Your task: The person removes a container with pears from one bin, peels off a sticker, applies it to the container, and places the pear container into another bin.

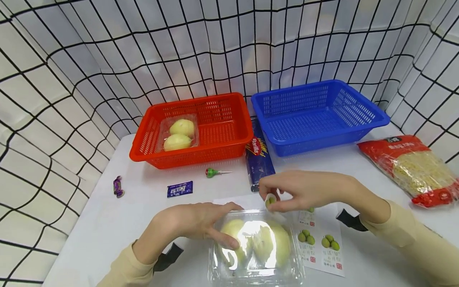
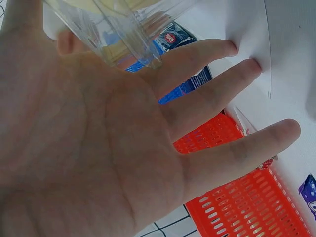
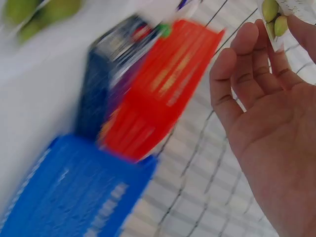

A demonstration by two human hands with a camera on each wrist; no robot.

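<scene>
I see a white counter (image 1: pixel 107 223) with a checked cloth wall (image 1: pixel 71 59) hung all around it. My left hand (image 1: pixel 195 223) lies flat with straight fingers on a clear box of pears (image 1: pixel 256 245) near the front edge. My right hand (image 1: pixel 305 189) pinches a small fruit sticker (image 1: pixel 270 200) just above that box. A red basket (image 1: pixel 222 147) and a blue basket (image 1: pixel 315 139) sit at the back.

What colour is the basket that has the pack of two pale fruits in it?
Red-orange: the basket holding the fruit pack shows best in the head view, beside the blue basket.
</scene>
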